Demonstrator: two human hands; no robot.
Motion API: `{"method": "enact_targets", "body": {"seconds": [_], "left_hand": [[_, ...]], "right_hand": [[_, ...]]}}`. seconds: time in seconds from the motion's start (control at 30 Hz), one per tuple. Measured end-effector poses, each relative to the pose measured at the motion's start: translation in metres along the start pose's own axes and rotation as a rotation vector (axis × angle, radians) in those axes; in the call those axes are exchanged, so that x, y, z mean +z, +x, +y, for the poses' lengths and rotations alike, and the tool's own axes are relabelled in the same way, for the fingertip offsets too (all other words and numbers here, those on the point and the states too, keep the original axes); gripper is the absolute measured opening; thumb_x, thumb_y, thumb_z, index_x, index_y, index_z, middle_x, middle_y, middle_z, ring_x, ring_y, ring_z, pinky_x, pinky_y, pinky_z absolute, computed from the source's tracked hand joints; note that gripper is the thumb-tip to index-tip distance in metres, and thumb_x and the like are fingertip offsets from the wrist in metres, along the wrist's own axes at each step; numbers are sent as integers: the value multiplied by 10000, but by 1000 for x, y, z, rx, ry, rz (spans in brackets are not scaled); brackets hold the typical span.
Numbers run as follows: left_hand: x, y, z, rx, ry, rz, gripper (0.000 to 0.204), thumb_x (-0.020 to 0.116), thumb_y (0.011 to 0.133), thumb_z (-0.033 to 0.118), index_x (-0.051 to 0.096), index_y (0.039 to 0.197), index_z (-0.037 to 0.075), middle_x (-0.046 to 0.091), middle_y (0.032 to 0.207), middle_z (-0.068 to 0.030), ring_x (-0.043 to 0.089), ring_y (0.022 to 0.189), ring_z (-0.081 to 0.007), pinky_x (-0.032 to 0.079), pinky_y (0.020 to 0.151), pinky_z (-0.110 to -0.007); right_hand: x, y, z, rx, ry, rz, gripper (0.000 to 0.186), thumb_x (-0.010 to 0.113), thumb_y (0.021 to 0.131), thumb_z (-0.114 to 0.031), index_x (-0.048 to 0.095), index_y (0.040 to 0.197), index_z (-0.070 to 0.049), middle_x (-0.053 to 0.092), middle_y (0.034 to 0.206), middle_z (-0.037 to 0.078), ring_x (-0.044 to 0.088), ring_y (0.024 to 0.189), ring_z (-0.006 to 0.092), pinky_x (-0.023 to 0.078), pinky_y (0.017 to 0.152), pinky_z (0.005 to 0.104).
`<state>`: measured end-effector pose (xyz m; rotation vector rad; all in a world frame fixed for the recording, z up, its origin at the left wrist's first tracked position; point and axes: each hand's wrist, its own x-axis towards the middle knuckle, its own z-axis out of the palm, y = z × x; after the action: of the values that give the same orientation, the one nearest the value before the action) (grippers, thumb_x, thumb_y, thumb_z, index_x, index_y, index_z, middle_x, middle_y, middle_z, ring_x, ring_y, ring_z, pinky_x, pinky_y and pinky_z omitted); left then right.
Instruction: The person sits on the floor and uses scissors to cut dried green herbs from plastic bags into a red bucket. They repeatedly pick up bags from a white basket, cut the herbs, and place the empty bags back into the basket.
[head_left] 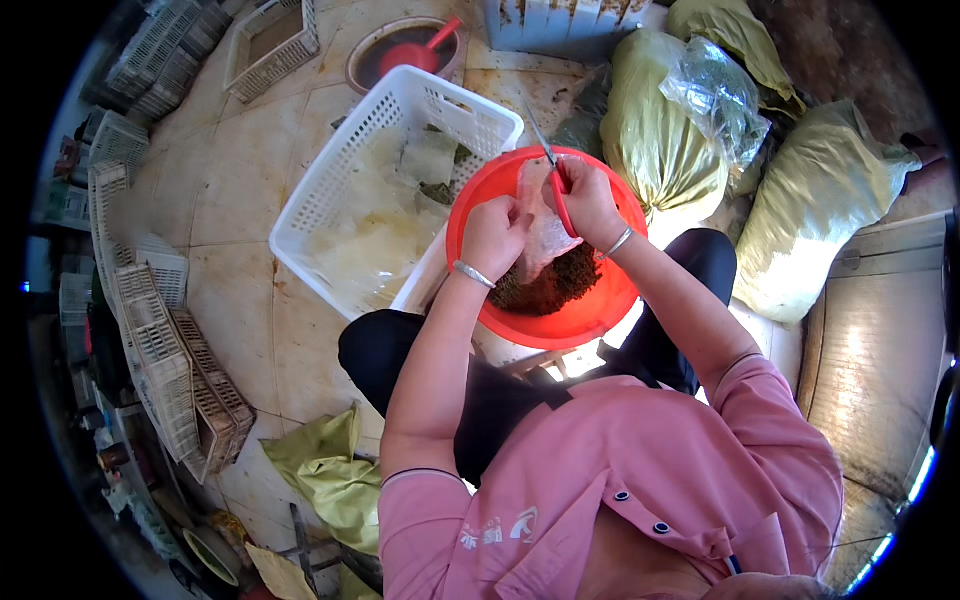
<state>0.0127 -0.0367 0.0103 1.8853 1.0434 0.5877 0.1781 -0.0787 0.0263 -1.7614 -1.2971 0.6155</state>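
A round red basin [610, 300] sits between my knees, with dark brown crumbly stuff [540, 295] in its bottom. Over it my left hand [492, 235] pinches a translucent, pinkish plastic bag [543, 238]. My right hand [590, 208] grips scissors [561, 207] with red handles, their blades pointing up past the basin's rim beside the bag. Behind the basin, slightly left, stands a white perforated plastic crate [292, 228] holding clear plastic bags [365, 245] and some dark green pieces [436, 191].
Full yellowish sacks [655, 130] lie to the right. Behind stand a grey-blue bin [560, 22] and a bowl with a red scoop [408, 58]. Beige crates [155, 360] line the left. A crumpled green sack [315, 465] lies on the tiled floor [215, 200] by my left.
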Motion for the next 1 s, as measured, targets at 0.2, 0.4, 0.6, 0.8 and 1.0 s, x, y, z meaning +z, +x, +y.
{"method": "enact_targets", "body": {"seconds": [0.2,0.4,0.6,0.8,1.0], "left_hand": [[-43,3,-21,-45,-183,333,110,567,838,34,651,880,-24,643,709,-65,598,606,-120,483,592,-253],[-139,2,-47,-201,-289,434,110,563,848,29,656,875,-22,628,710,-43,584,591,-93,477,529,-229],[-205,-28,-159,-563,432,224,152,641,769,106,633,806,-41,622,668,-134,617,626,-291,499,576,-367],[-179,-18,-165,-211,841,350,335,714,712,224,607,916,-19,622,940,-215,586,909,-383,486,775,-432],[-125,-2,-207,-297,953,-250,417,722,708,258,586,1017,13,593,1059,-185,559,1018,-324,468,866,-421]], "right_hand": [[-28,12,-5,-14,239,17,206,682,782,-179,593,831,1,536,636,29,473,586,92,437,558,275],[-64,25,32,66,230,-3,168,662,812,-151,589,834,-1,558,654,7,523,568,66,430,529,230],[-65,39,70,159,225,-26,167,669,804,-146,578,820,-6,541,651,-16,485,540,54,409,510,215],[-61,44,99,210,151,-33,151,658,798,-134,574,793,-8,519,615,-24,475,542,55,399,495,236],[-42,50,109,-32,-218,-44,200,650,746,-137,515,673,-9,486,546,151,498,484,246,409,501,356]]}}
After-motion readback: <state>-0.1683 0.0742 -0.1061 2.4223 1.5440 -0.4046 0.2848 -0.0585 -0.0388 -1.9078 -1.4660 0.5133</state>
